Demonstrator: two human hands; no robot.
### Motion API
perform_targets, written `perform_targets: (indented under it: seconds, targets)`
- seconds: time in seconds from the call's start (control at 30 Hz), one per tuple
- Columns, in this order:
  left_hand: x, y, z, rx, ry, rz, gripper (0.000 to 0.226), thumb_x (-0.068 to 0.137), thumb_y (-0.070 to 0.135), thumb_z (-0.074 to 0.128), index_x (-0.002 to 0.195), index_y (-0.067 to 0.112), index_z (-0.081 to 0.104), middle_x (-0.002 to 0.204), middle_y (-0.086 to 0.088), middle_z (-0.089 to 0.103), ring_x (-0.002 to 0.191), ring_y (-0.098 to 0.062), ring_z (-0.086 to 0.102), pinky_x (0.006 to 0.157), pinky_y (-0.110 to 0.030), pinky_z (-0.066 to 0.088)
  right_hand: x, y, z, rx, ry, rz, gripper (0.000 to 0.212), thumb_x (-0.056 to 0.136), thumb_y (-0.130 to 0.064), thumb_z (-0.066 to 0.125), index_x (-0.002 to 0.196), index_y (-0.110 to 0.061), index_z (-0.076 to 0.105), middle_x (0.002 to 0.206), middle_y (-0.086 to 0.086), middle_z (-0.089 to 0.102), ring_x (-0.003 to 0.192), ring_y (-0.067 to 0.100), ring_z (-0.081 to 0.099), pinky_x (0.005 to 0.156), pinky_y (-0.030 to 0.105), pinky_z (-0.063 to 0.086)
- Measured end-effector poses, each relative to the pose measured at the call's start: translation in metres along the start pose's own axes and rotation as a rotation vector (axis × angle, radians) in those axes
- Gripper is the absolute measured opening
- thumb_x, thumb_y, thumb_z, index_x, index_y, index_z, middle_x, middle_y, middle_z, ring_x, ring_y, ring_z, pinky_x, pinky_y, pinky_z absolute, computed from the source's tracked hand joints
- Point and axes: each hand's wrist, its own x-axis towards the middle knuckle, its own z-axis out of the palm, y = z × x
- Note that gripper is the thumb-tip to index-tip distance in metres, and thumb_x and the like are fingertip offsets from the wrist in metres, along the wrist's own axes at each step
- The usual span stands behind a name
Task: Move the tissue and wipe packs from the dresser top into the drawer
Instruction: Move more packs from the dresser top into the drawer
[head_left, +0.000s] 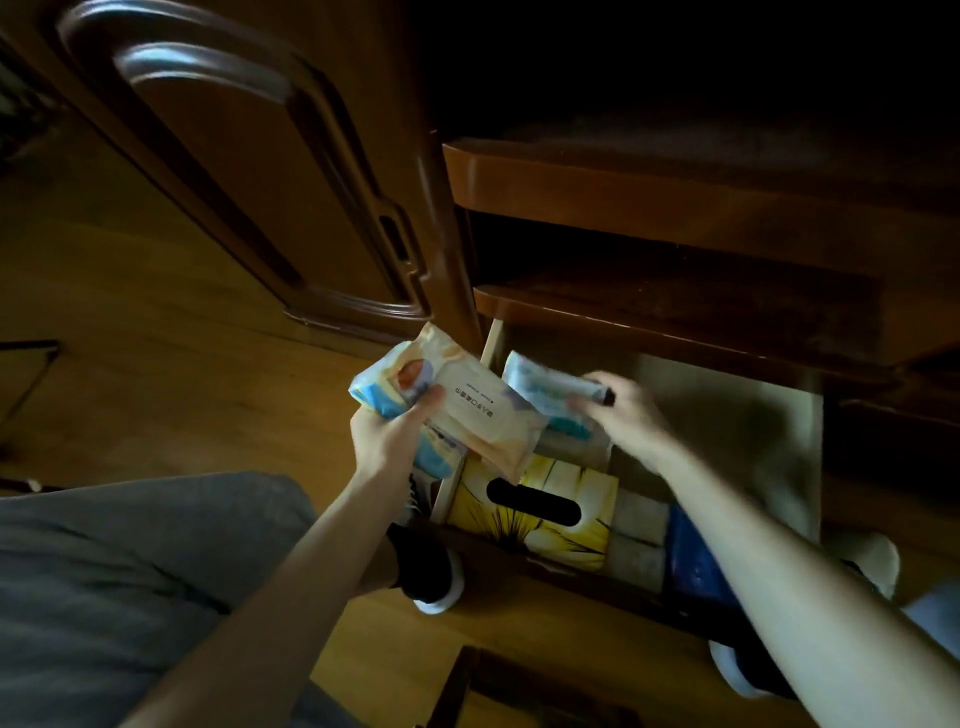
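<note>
Left hand (387, 441) grips a stack of wipe packs (457, 402) just outside the drawer's (810, 441) left wall. Right hand (621, 410) holds a blue pack (540, 387) over the drawer's rear left corner. A yellow tissue box (545, 525) already lies inside. Judged well advanced; held packs remain unplaced.

Probably a dim home bedroom: dark wooden dresser (675, 192), carved wardrobe door (249, 171), wood floor (130, 332).

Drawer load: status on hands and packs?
Left hand shut on stacked wipe packs beside the drawer. Right hand lowering a blue pack inside. Yellow tissue box fills the front-left corner.
</note>
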Motion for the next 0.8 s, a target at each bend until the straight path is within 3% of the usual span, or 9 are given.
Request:
perform_targets:
  seconds: [0.07,0.13,0.17,0.23,0.33,0.47,0.57,0.7,0.8]
  targets:
    - [-0.003,0.002,0.007,0.013,-0.058,0.079,0.061,0.076,0.012,0.087,0.129,0.015,0.059,0.105,0.0,0.077,0.098,-0.02,0.076,0.073,-0.033,0.064,-0.017,-0.005,-0.011,0.424,-0.031,0.095,0.035,0.094,-0.035,0.068,0.125,-0.018,0.065,0.121,0.008,0.071,0.1,0.009,0.07,0.078,0.021,0.054]
    - [-0.008,0.004,0.014,0.054,-0.141,0.181,0.095,0.077,0.006,0.086,0.153,0.018,0.031,0.117,-0.005,0.072,0.105,-0.02,0.073,0.083,-0.039,0.063,-0.031,-0.013,-0.013,0.819,-0.164,0.157,0.043,0.092,-0.037,0.065,0.13,-0.016,0.065,0.123,0.01,0.072,0.103,0.018,0.072,0.084,0.03,0.057]
    - [-0.011,0.005,0.017,0.074,-0.181,0.225,0.106,0.077,0.003,0.086,0.158,0.022,0.02,0.122,-0.007,0.069,0.108,-0.02,0.072,0.087,-0.04,0.062,-0.036,-0.017,-0.009,0.919,-0.246,0.17,0.044,0.096,-0.037,0.062,0.135,-0.017,0.063,0.123,0.01,0.071,0.108,0.022,0.07,0.089,0.035,0.057]
    - [-0.018,0.007,0.024,0.105,-0.237,0.301,0.112,0.078,-0.002,0.083,0.159,0.033,0.015,0.125,-0.001,0.066,0.112,-0.017,0.069,0.087,-0.035,0.06,-0.043,-0.021,0.008,0.96,-0.336,0.189,0.047,0.098,-0.037,0.06,0.141,-0.016,0.058,0.129,0.015,0.066,0.12,0.032,0.062,0.103,0.048,0.051]
    - [-0.028,0.01,0.032,0.178,-0.206,0.326,0.09,0.082,-0.003,0.078,0.149,0.035,0.033,0.115,0.013,0.068,0.108,-0.01,0.068,0.086,-0.037,0.061,-0.051,-0.026,0.031,0.857,-0.304,0.228,0.052,0.092,-0.034,0.07,0.138,-0.013,0.059,0.136,0.02,0.064,0.126,0.038,0.061,0.108,0.054,0.048]
    - [-0.028,0.011,0.03,0.146,-0.104,0.288,0.062,0.088,0.007,0.076,0.138,0.02,0.042,0.119,-0.003,0.065,0.106,-0.017,0.068,0.087,-0.041,0.061,-0.056,-0.024,0.029,0.691,-0.217,0.214,0.057,0.083,-0.034,0.078,0.134,-0.018,0.058,0.128,0.012,0.068,0.121,0.032,0.064,0.1,0.053,0.055]
    - [-0.023,0.007,0.025,0.126,-0.072,0.258,0.051,0.094,0.019,0.073,0.135,0.02,0.042,0.115,-0.003,0.066,0.103,-0.017,0.07,0.083,-0.038,0.062,-0.044,-0.022,0.018,0.577,-0.096,0.113,0.029,0.094,-0.022,0.072,0.12,-0.026,0.061,0.123,0.002,0.067,0.118,0.024,0.062,0.094,0.046,0.057]
    - [-0.018,0.003,0.016,0.332,-0.031,0.356,0.037,0.099,0.027,0.065,0.126,0.036,0.042,0.107,0.013,0.065,0.099,-0.01,0.068,0.064,-0.018,0.057,-0.019,-0.017,-0.014,0.31,0.088,0.035,0.026,0.103,-0.019,0.06,0.128,-0.024,0.054,0.124,0.0,0.062,0.104,0.012,0.063,0.066,0.026,0.055]
    - [-0.014,0.002,0.015,0.401,-0.083,0.36,0.036,0.099,0.027,0.064,0.124,0.041,0.044,0.109,0.015,0.066,0.1,-0.007,0.068,0.067,-0.025,0.06,0.004,-0.005,-0.021,0.027,0.16,0.022,0.023,0.104,-0.026,0.059,0.126,-0.029,0.056,0.125,-0.004,0.06,0.108,0.013,0.061,0.061,0.023,0.051]
